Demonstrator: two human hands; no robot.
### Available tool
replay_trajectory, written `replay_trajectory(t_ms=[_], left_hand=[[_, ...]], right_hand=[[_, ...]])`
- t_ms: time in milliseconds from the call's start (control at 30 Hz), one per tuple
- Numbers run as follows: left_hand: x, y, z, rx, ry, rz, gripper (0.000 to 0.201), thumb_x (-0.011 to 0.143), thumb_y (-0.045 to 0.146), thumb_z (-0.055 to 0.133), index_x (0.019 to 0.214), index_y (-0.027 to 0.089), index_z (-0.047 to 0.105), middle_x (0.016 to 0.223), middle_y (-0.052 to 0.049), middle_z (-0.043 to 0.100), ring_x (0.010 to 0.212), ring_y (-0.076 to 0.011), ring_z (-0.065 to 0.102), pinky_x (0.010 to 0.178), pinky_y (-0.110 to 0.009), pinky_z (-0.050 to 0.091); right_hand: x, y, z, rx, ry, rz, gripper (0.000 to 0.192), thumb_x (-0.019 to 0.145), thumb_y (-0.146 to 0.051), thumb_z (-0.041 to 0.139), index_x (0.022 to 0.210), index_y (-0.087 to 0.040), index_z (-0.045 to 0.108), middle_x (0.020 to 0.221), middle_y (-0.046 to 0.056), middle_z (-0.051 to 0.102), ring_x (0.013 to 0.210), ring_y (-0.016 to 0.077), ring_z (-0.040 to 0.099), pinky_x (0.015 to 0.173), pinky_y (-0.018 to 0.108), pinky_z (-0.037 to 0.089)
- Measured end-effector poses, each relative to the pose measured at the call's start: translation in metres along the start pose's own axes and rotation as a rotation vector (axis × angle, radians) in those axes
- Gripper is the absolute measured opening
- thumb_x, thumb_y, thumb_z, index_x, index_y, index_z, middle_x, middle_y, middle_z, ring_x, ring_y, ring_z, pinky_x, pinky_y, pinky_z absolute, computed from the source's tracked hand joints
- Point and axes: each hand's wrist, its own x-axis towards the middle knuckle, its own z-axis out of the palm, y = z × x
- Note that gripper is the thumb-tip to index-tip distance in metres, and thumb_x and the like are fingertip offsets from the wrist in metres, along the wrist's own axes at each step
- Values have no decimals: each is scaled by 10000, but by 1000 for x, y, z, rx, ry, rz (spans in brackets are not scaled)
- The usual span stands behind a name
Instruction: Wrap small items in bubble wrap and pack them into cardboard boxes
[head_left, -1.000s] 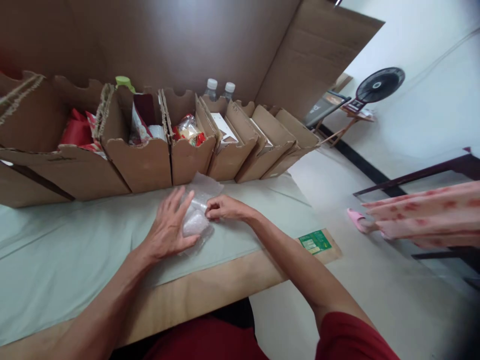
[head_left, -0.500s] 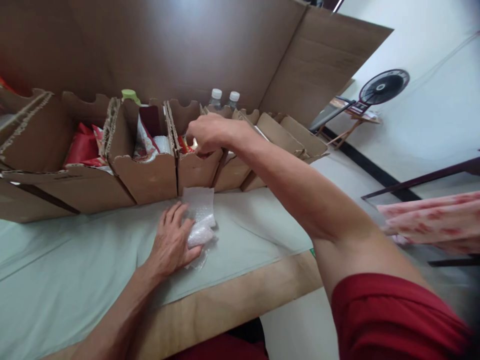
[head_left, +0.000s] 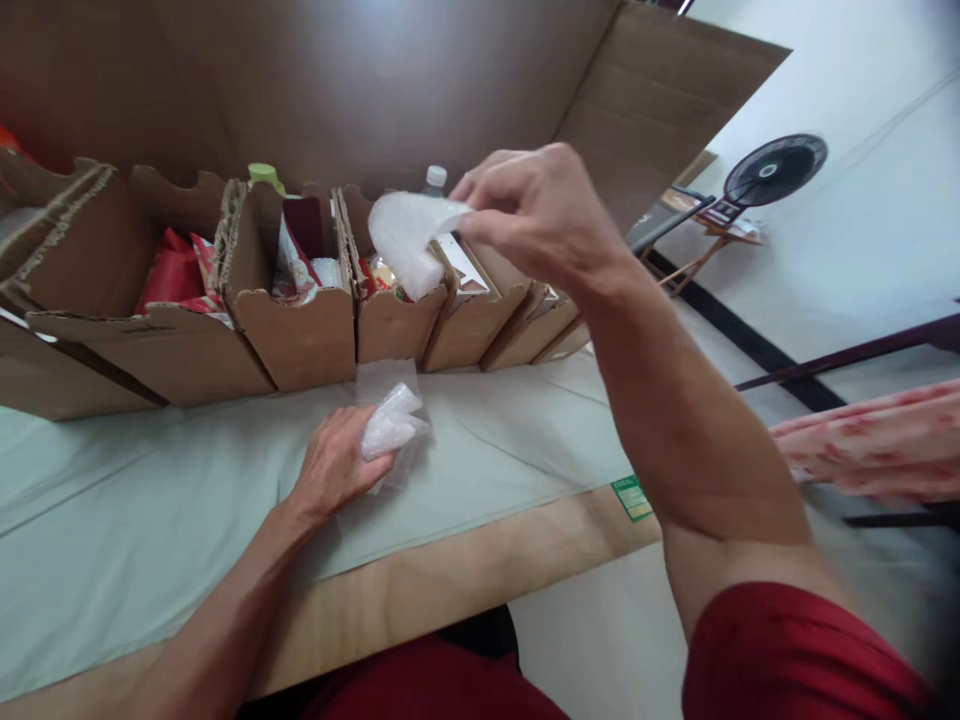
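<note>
My left hand [head_left: 334, 465] rests on the pale green cloth [head_left: 150, 510] and grips a bundle wrapped in bubble wrap [head_left: 390, 428]. A flat part of that wrap lies toward the cardboard bins. My right hand [head_left: 536, 210] is raised above the bins and pinches a small white sheet [head_left: 409, 235] between thumb and fingers. The sheet hangs in front of the third cardboard bin [head_left: 390, 315], which holds packets in clear and red wrapping.
A row of open cardboard bins [head_left: 292, 330] stands along the table's back, with red packets [head_left: 172, 280], pouches, a green-capped bottle [head_left: 264, 176] and a white-capped bottle [head_left: 435, 180]. A tall cardboard panel [head_left: 645, 90] rises behind. A fan [head_left: 772, 170] stands at right. A green label [head_left: 634, 497] sits on the table edge.
My right hand went from the bundle into the third bin, then lifted out holding a white sheet. My left hand curled around the wrapped bundle and raised its end slightly.
</note>
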Motion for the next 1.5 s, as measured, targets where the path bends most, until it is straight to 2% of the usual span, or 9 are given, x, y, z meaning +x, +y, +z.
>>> replay_trajectory(t_ms=[200, 367, 467, 767, 967, 1100, 1267, 1400, 1500], left_hand=[[-3, 4, -3, -5, 2, 145, 400, 750, 262, 748, 1143, 188, 734, 1500, -206, 577, 1386, -429, 547, 1092, -579, 496], [-4, 6, -2, 17, -41, 175, 455, 754, 244, 757, 1203, 180, 724, 1635, -238, 424, 1442, -467, 493, 1112, -615, 487], [-5, 5, -1, 32, -72, 158, 451, 758, 267, 758, 1203, 205, 715, 1624, -216, 444, 1415, -454, 518, 1084, -605, 508], [-7, 3, 3, 15, -95, 166, 539, 750, 276, 752, 1283, 242, 683, 1559, -186, 495, 1406, -438, 513, 1120, -632, 488], [-4, 12, -2, 35, -64, 132, 436, 691, 282, 821, 1118, 290, 733, 1456, -127, 588, 1369, -411, 531, 1169, -635, 458], [-4, 23, -9, 93, -4, 164, 482, 650, 268, 878, 1108, 273, 727, 1582, -126, 490, 1533, -458, 356, 1291, -687, 252], [-4, 23, -7, 53, -180, 98, 475, 731, 213, 796, 1189, 232, 669, 1338, -156, 663, 1226, -379, 633, 1054, -559, 523], [-3, 20, -3, 38, -172, 76, 627, 780, 224, 742, 1382, 211, 566, 1244, -138, 701, 1115, -341, 669, 973, -495, 543], [-2, 19, -1, 14, -170, 51, 896, 788, 239, 723, 1595, 206, 334, 1291, -139, 697, 1146, -332, 664, 1001, -482, 522]], right_hand=[[-126, 8, 4, 210, 176, 102, 190, 903, -333, 675, 718, -300, 646, 943, 10, 793, 852, 222, 715, 815, 404, 578], [-188, 39, 41, 158, -401, 164, 152, 906, -341, 634, 912, -236, 745, 997, 53, 805, 931, 257, 752, 933, 479, 575], [-194, 43, 45, 128, -429, 241, 344, 902, -390, 666, 1220, -280, 736, 1197, 62, 783, 1057, 293, 743, 991, 511, 578], [-134, -3, 116, 105, -202, 238, 861, 888, -657, 745, 1582, -225, 475, 1671, 155, 473, 1539, 336, 436, 1246, 556, 360], [-112, 17, 166, 86, -450, 323, 290, 979, -305, 661, 1243, -210, 736, 1291, 112, 773, 1239, 295, 690, 1028, 412, 502], [-112, 25, 151, 137, -577, 182, 239, 879, -85, 638, 947, -255, 792, 1011, 9, 831, 987, 198, 753, 872, 309, 520], [-89, -2, 93, 174, -569, -9, 174, 826, -143, 766, 934, -275, 800, 973, -14, 837, 923, 181, 766, 881, 323, 549], [-22, -40, 58, 19, -323, -90, 194, 982, -193, 615, 1060, -201, 792, 1103, 54, 820, 1023, 211, 746, 974, 375, 557], [45, -60, 74, -460, -283, -195, 207, 946, -107, 608, 1012, -170, 794, 1174, 96, 797, 1218, 304, 667, 1070, 472, 501]])
